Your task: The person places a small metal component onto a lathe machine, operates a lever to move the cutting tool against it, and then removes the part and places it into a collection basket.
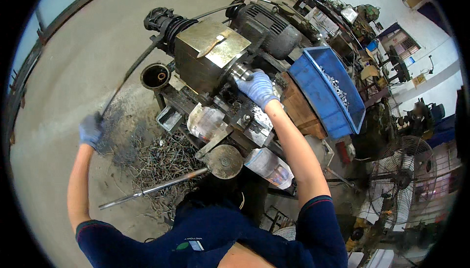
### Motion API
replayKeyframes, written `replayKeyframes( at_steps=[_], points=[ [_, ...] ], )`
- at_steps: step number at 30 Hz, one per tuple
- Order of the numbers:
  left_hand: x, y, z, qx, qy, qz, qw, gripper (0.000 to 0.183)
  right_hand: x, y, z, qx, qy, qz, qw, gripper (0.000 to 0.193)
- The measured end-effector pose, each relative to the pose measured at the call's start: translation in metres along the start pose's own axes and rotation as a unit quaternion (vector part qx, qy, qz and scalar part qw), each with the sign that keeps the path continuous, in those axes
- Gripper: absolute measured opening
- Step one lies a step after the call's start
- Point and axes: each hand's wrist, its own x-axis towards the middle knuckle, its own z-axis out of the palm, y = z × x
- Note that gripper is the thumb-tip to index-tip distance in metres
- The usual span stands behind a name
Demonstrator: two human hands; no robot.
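Observation:
My left hand (90, 130), in a blue-grey glove, is closed round the lower end of a long dark metal lever (128, 74), out to the left. That lever rises to the rear end of a small oily lathe, whose metal headstock (193, 65) is boxy. My right hand (257, 88), gloved the same way, is curled at the shiny round chuck (240, 71) on the headstock's right side. Anything between those fingers is hidden. On the headstock's flat top lies a brush (213, 46) with a wooden handle.
A blue bin (325, 92) with small metal parts stands right of the lathe. An electric motor (267, 30) sits behind. Metal shavings (164, 170) heap on the floor at the left, under a long handle (156, 188). A round cup (155, 76) sits beside the headstock; a fan (402, 177) stands right.

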Motion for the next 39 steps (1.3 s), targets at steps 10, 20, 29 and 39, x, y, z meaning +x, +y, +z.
replayKeyframes(
  at_steps=[10,20,29,39],
  points=[
    [0.089,-0.061,0.005,0.104,0.006,-0.04,0.994,0.014,0.0,0.021,0.001,0.041,0.015,-0.038,0.998,0.036],
    [0.074,0.075,0.126,-0.589,0.071,-0.104,0.798,0.028,-0.175,0.116,-0.094,0.1,0.134,0.006,0.986,0.018],
    [0.094,0.201,0.155,0.001,-0.214,0.227,0.95,0.027,-0.344,0.254,-0.099,0.06,0.173,0.263,0.947,0.02],
    [0.056,0.122,0.123,-0.169,-0.301,0.178,0.921,0.047,-0.351,0.368,-0.116,-0.244,0.061,0.324,0.912,0.057]
  ],
)
